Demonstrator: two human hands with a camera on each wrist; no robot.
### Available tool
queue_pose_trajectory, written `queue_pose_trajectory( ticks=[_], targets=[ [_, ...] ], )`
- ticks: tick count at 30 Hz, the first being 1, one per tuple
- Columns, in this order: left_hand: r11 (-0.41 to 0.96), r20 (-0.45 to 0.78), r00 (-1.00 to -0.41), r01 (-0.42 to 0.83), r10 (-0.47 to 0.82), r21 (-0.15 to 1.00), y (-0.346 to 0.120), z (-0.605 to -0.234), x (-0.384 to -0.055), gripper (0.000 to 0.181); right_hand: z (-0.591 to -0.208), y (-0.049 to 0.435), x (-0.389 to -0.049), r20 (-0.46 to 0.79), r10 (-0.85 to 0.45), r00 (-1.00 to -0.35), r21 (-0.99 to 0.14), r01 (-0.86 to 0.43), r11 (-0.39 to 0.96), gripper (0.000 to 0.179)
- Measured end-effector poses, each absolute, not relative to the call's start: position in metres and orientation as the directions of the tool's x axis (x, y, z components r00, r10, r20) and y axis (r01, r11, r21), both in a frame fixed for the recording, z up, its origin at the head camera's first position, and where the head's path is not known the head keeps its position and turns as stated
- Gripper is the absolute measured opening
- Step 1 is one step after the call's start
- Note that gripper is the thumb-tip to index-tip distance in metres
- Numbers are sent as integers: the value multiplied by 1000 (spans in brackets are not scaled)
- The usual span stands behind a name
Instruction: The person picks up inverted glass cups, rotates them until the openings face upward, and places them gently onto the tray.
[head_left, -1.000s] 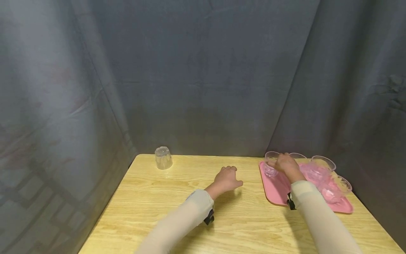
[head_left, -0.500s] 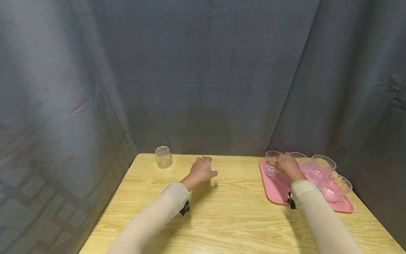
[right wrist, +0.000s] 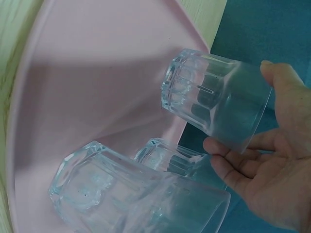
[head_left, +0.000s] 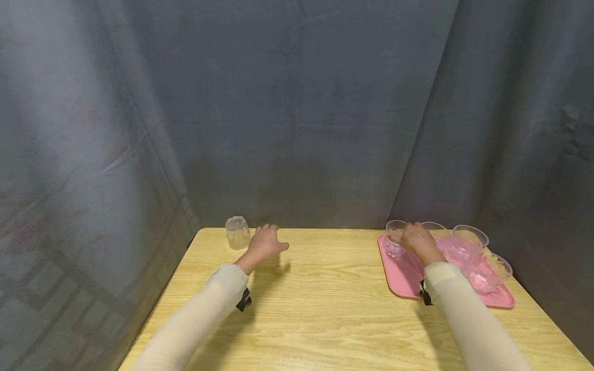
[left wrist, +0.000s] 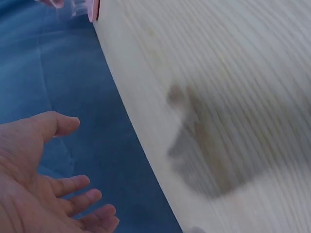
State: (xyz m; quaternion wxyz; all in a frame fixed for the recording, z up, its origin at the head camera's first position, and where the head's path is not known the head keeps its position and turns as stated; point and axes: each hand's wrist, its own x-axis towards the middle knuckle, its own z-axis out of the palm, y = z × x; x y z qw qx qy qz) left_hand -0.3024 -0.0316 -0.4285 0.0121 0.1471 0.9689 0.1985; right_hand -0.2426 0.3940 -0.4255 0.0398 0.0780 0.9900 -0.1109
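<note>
My right hand (head_left: 416,241) is over the pink tray (head_left: 402,275), holding a clear drinking glass (right wrist: 204,92) near its rim. The right wrist view has the thumb on one side and curled fingers on the other. That glass stands mouth up at the tray's back left corner. My left hand (head_left: 264,245) is near the table's back edge, fingers spread and nothing in its palm (left wrist: 29,179). Just left of it, an upside-down clear glass (head_left: 238,236) stands on the table; in the head view the fingertips come close to its right side.
Several more clear glasses (head_left: 469,237) stand mouth up on the tray's back and right part, close beside my right hand. The wooden table (head_left: 334,309) ends at a grey curtain (head_left: 297,129) behind and on both sides.
My left hand has swept left across the table, from near the middle to beside the upside-down glass. My right hand stays at the same glass on the tray.
</note>
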Motion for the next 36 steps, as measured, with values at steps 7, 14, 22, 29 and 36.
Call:
queue_pose_trajectory(
  ticks=[7,14,22,29,36],
  targets=[
    [896,46,-966,253,254,365,-59,-422,-314,73,-429,392,-242,-97,147,-984,-209,165,964,95],
    [913,40,-983,182,180,365,-87,-418,-326,76,-428,393,-240,-83,139,-987,-195,153,969,97],
    [919,65,-990,137,121,369,-113,-423,-342,75,-430,394,-238,-86,150,-985,-206,165,965,101],
    [906,86,-990,136,110,400,-127,-432,-354,83,-431,396,-237,-65,147,-987,-198,158,967,95],
    [896,72,-993,113,91,429,-134,-434,-359,88,-433,397,-236,-50,147,-988,-194,154,969,97]
  ],
)
